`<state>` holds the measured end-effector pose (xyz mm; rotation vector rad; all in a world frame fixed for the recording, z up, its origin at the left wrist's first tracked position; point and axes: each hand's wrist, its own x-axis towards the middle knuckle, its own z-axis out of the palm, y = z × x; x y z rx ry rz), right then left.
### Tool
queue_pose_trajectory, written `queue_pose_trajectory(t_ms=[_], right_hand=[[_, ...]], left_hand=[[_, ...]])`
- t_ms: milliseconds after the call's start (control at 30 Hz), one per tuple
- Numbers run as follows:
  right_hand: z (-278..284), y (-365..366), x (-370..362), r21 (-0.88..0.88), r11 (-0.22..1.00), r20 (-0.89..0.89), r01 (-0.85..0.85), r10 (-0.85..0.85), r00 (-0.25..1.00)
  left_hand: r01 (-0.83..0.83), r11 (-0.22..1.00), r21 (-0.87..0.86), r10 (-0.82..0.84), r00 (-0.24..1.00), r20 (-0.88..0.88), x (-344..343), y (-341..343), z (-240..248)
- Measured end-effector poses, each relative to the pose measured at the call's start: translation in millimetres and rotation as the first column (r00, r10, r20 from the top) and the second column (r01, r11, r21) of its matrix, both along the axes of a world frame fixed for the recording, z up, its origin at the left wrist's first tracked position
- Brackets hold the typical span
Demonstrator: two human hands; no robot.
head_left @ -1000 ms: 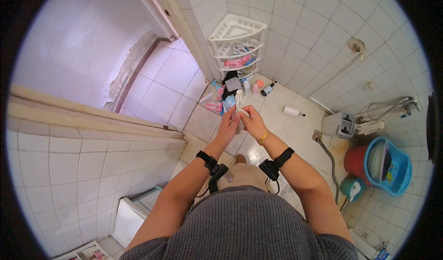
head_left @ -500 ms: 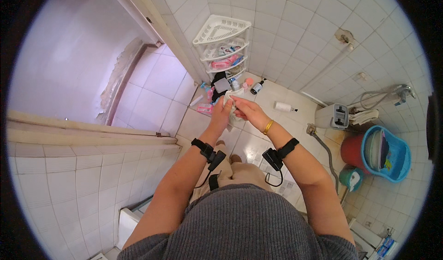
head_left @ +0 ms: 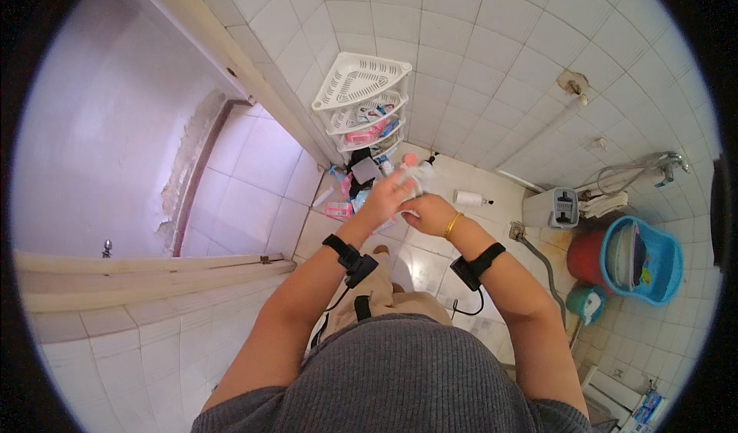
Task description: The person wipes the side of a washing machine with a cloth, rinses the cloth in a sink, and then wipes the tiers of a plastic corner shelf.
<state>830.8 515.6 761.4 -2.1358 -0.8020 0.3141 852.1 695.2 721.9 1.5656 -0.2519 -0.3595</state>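
Observation:
Both my hands are raised in front of me over the tiled floor, close together. Between them is a white cloth (head_left: 420, 176), crumpled and smeared by motion. My left hand (head_left: 389, 198) is closed on the cloth's left side. My right hand (head_left: 432, 214), below a gold bracelet (head_left: 453, 225), is curled around its lower right part; the fingertips are partly hidden. Beneath and beyond the hands, a pink package (head_left: 339, 209), a grey box (head_left: 366, 172) and several bottles lie on the floor.
A white corner shelf (head_left: 363, 79) holding packages stands at the back. On the floor lies a white bottle (head_left: 469, 198). At right are a grey bin (head_left: 542, 208), a blue basin (head_left: 663, 268), a red bucket (head_left: 586, 252) and a grey hose (head_left: 542, 260). The doorway (head_left: 254, 164) opens at left.
My hands have shifted slightly right and down in view, and the cloth has swung up and to the right between them. The view has tilted a little.

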Motion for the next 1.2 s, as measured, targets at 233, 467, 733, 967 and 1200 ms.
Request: queue_pose_trajectory(t_ms=[233,467,733,967,1200], right_hand=[[1.7,7.4,56.0,-0.174,0.980,0.028,-0.092,0.098,0.995],[2.8,19.9,122.5,-0.086,0.994,0.125,-0.071,0.082,0.989],[-3.6,10.4,190.3,-0.120,0.993,0.114,-0.003,0.017,0.993],[-47.2,-40.0,279.0,-0.105,0.975,0.034,0.194,-0.192,0.981],[-85.4,-84.6,369.5,-0.199,0.976,-0.069,0.093,-0.109,0.992]], left_hand=[[0.226,0.958,0.176,-0.206,0.970,-0.128,57.8,6.5,37.9],[0.055,0.989,0.140,-0.035,0.989,-0.142,114.8,35.4,3.8],[-0.115,0.928,0.354,0.101,0.993,0.060,172.7,48.5,-10.3],[-0.322,0.838,0.441,0.328,0.942,0.065,222.8,36.0,-15.7],[-0.530,0.718,0.451,0.513,0.841,0.173,290.4,-14.1,-7.1]])
